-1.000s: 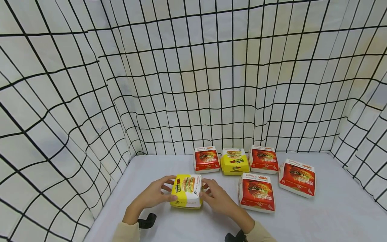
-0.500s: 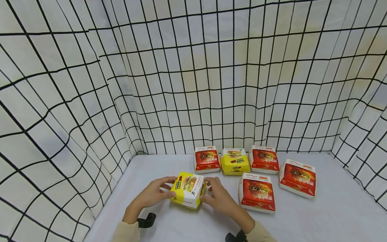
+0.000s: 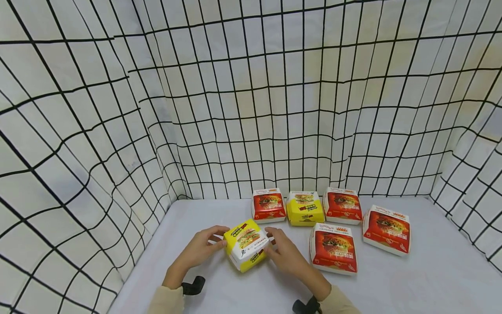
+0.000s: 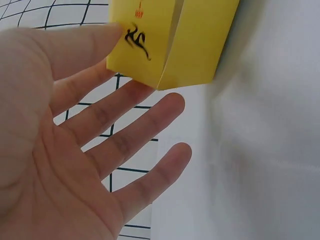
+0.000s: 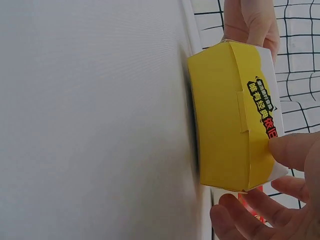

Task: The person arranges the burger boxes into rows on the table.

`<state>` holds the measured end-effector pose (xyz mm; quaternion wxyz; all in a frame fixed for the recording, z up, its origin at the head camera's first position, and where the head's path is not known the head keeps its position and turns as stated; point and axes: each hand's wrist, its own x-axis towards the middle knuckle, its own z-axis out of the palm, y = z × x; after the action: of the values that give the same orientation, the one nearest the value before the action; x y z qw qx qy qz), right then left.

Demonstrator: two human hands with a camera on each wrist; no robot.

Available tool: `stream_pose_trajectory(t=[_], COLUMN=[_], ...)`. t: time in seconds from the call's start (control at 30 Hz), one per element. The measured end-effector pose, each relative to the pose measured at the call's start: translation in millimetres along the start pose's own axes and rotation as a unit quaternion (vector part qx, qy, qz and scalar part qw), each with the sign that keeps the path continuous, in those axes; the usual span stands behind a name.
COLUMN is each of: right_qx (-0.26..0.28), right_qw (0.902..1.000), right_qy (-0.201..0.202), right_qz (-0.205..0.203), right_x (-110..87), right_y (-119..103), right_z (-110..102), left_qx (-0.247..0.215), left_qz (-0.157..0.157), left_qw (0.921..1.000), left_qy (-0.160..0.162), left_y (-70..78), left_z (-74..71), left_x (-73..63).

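Between my two hands is a yellow-and-white burger box (image 3: 247,245), turned at an angle on the white table. My left hand (image 3: 199,248) pinches its left corner; in the left wrist view the thumb (image 4: 92,47) lies on one yellow side (image 4: 172,42), and the ring and little fingers stretch out away from the box. My right hand (image 3: 287,253) grips the opposite corner, its thumb (image 5: 292,150) on the printed side and its other fingers round the far side. The box's underside is hidden in the head view.
Behind stand a red burger box (image 3: 268,206), another yellow one (image 3: 305,209) and a second red one (image 3: 342,206). Two more red boxes, one nearer (image 3: 334,249) and one farther right (image 3: 386,230), lie to the right. Black-grid white cloth (image 3: 251,109) walls the table.
The held burger box has turned on the table, first one way, then the other, so its printed yellow side now faces front right. Both hands stay at its sides.
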<state>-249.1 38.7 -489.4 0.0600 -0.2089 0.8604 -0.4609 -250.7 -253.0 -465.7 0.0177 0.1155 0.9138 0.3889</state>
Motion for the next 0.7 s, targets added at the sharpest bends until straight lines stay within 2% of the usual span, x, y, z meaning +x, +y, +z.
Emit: stream_pose_trajectory(t=[0.3, 0.43, 0.7], right_qx=[-0.009, -0.004, -0.003], right_qw=[0.9999, 0.9999, 0.9999], right_qy=[-0.005, -0.01, -0.013], right_qz=[-0.013, -0.009, -0.005], right_x=[2.0, 2.7, 2.7], right_y=[3, 3, 1], right_z=[0, -1, -1], left_qx=[-0.001, 0.012, 0.014], left_qz=[-0.03, -0.04, -0.058], left_qw=[0.9986, 0.9975, 0.9969], left_qy=[0.044, 0.058, 0.052], left_y=[4.2, 6.0, 7.5], left_z=[8.6, 10.5, 12.4], left_x=[3.0, 3.7, 3.7])
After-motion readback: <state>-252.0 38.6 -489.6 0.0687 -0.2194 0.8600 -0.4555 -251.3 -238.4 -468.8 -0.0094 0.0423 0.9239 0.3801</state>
